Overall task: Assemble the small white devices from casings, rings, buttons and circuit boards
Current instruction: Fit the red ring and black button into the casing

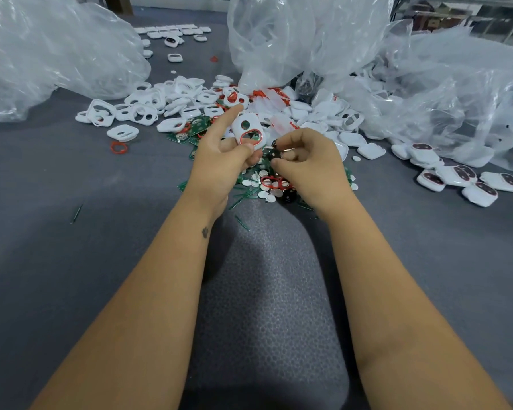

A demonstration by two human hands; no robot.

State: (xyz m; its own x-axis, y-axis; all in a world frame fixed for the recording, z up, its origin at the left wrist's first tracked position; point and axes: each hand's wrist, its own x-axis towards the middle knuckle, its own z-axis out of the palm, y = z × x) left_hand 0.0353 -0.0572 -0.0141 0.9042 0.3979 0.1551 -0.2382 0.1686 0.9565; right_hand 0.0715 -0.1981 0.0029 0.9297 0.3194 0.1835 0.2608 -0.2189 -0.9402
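My left hand [219, 161] grips a white casing [247, 132] with a red ring seated in its larger opening; the index finger points away over the pile. My right hand [308, 161] pinches a small dark part [274, 150] right beside the casing; I cannot tell what kind of part it is. Under both hands lie green circuit boards [197, 127], white round buttons [264, 194] and a loose red ring [271, 181]. Empty white casings [137, 113] are heaped beyond the hands.
Large clear plastic bags [57, 48] stand at the left, middle back and right. Several assembled devices [456, 179] lie at the right, more in rows [175, 32] at the far back. A stray red ring [119, 147] lies on the grey cloth [71, 261].
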